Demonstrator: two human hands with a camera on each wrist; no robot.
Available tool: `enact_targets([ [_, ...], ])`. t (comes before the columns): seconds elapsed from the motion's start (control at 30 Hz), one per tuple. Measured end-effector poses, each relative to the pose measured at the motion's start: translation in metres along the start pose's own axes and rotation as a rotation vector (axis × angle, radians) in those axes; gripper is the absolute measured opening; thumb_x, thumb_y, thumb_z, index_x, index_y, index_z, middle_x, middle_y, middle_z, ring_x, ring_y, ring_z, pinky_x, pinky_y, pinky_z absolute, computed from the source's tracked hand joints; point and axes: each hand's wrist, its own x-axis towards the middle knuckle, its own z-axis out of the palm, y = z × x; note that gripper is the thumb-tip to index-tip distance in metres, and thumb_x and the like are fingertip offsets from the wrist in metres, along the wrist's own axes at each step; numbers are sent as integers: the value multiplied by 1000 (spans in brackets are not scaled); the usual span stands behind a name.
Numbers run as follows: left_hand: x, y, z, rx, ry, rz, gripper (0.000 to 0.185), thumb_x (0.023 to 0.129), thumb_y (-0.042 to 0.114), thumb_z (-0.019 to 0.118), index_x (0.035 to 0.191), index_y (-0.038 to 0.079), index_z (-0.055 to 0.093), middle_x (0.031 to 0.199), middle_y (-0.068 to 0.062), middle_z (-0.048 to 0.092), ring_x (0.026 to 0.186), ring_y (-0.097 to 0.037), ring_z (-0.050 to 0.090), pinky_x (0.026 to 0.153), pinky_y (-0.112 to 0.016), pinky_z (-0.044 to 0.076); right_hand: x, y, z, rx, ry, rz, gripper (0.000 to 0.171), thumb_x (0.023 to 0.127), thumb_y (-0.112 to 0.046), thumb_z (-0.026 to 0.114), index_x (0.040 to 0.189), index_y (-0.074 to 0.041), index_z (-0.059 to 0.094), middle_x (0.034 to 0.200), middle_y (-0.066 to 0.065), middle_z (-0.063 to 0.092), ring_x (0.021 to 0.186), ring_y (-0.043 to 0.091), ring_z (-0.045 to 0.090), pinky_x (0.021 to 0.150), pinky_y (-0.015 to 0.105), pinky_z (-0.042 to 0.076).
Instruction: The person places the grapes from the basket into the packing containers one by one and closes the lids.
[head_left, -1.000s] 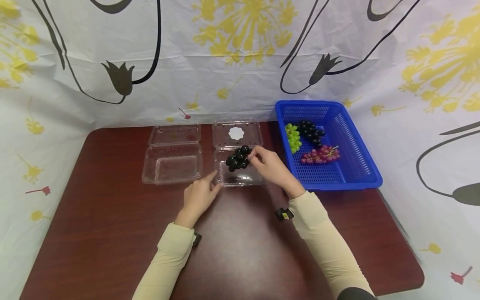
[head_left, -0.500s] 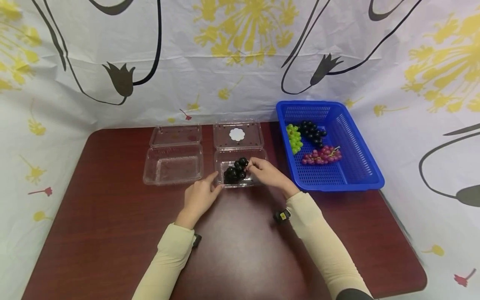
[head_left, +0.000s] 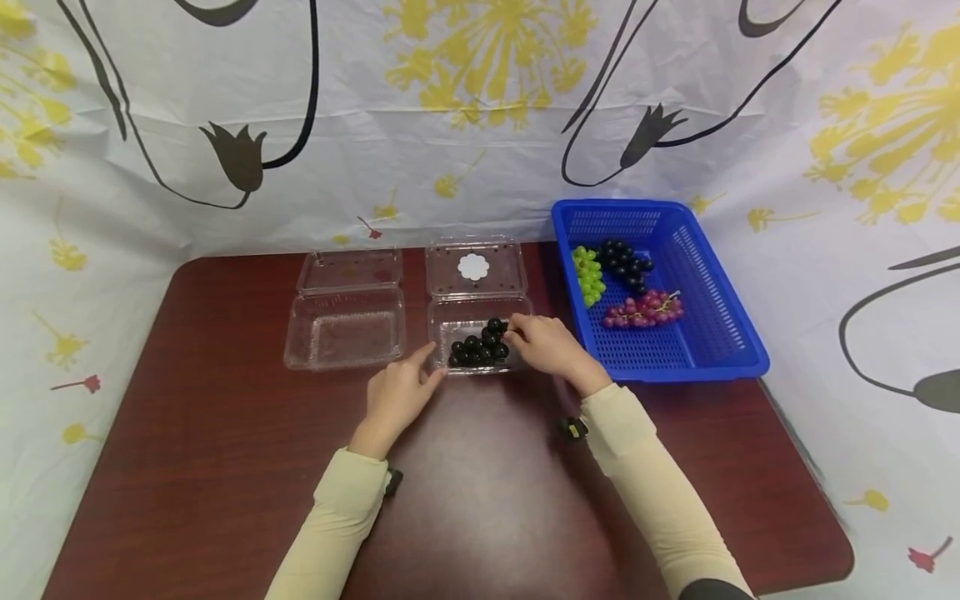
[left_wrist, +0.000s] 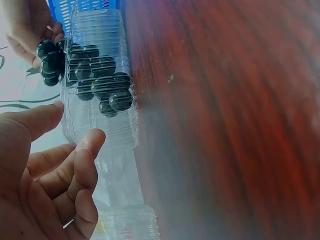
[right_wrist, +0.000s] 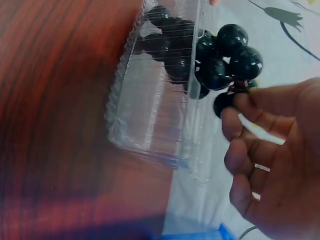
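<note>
A bunch of black grapes (head_left: 480, 348) lies partly inside the right clear plastic clamshell box (head_left: 445, 310), its stem end up above the rim. My right hand (head_left: 546, 343) pinches the stem between thumb and fingertips, as the right wrist view shows (right_wrist: 270, 145). My left hand (head_left: 397, 398) is at the box's near left corner, thumb and index fingertip at the wall. In the left wrist view that hand (left_wrist: 55, 170) has its fingers loosely bent beside the box wall, and the lower grapes (left_wrist: 102, 85) show through the plastic.
A second open clamshell box (head_left: 345, 329) stands to the left. At the right is a blue basket (head_left: 720, 333) with green grapes (head_left: 588, 277), another black bunch (head_left: 625, 265) and red grapes (head_left: 643, 310). A patterned cloth (head_left: 480, 183) hangs behind the dark red table (head_left: 225, 433).
The right hand has lowered the black grapes from above the box into it, then shifted slightly right, leaving the bunch spread along the near side. The left hand has stayed at the corner.
</note>
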Motion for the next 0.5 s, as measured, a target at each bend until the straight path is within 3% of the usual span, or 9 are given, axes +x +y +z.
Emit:
enact_targets([
  [0.1,0,0,0,4,0,-2,49,91,42,64,134,19,58,69,8,67,53,-7,54,48,-26,36,-3,-1,-1,-134,50,-3,17,95,-24,59,88,-10,66,81,7,69,76,27,66,68,45,47],
  [0.27,-1,0,0,4,6,4,49,91,42,65,134,19,58,67,7,66,51,-7,52,47,-26,35,-7,-2,-1,-273,80,53,19,94,-27,61,92,-13,73,94,9,73,82,32,64,71,45,43],
  [0.5,0,-1,2,-3,9,8,49,90,40,65,133,18,59,64,7,64,49,-7,50,46,-26,34,-11,2,4,-379,105,58,22,91,-21,63,73,-14,73,80,9,70,71,31,58,66,43,39],
])
